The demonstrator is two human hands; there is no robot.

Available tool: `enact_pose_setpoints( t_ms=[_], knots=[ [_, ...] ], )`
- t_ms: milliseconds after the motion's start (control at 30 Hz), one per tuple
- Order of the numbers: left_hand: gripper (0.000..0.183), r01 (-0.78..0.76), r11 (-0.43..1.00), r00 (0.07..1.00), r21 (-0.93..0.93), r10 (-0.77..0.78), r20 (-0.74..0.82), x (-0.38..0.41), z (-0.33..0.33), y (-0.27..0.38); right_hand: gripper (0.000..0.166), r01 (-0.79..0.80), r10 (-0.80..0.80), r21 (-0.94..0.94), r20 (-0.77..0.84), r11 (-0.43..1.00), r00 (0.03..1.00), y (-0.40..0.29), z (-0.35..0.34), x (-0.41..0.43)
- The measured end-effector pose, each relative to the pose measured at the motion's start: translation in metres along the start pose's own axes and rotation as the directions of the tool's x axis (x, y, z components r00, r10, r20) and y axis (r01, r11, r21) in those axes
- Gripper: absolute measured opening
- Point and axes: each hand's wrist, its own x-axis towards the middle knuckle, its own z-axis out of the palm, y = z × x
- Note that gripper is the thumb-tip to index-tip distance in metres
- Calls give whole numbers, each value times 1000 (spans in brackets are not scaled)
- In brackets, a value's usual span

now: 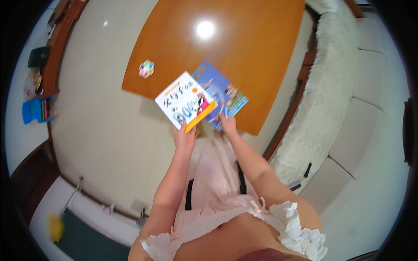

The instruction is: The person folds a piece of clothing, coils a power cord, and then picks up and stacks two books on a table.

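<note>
My left hand (185, 136) holds a white illustrated book (178, 98) with a yellow strip along its lower right edge. The book is raised over the near edge of the wooden table (248, 42) and overlaps a blue illustrated book (217, 80). My right hand (227, 123) is at the lower edge of the blue book, with a light-blue pen-like item (226, 112) between its fingers. Whether those fingers also grip the blue book, I cannot tell. A flower-shaped palette (146, 69) with several colours lies at the table's left side.
A sofa (354, 130) with a white fluffy cover (313, 98) runs along the right. A blue child's chair (32, 111) and a brown cabinet (54, 70) with a black container (38, 57) stand at the left. A dark board (88, 238) is at the lower left.
</note>
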Motion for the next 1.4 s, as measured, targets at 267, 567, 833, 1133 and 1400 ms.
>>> enact_pose_setpoints(
  t_ms=[267, 567, 833, 1133, 1400],
  knots=[
    [39, 245, 968, 959, -53, -250, -133, 55, -8, -94, 36, -340, 319, 349, 116, 874, 941, -54, -60, 14],
    [35, 411, 757, 907, 508, -285, -309, 91, -34, -120, 29, 149, -217, -452, -102, 879, 971, -50, -47, 26],
    [48, 295, 445, 925, 846, 87, -369, 107, -22, -104, 28, 321, -368, -581, 39, 748, 929, -50, -46, 43],
    [39, 275, 620, 945, 735, -33, -325, 119, -37, -108, 24, 419, -499, -630, 56, 654, 865, -84, -15, 74],
    [36, 304, 623, 942, 720, -84, -325, 120, -27, -109, 29, 499, -553, -575, 95, 648, 827, -84, 11, 73]
  ],
)
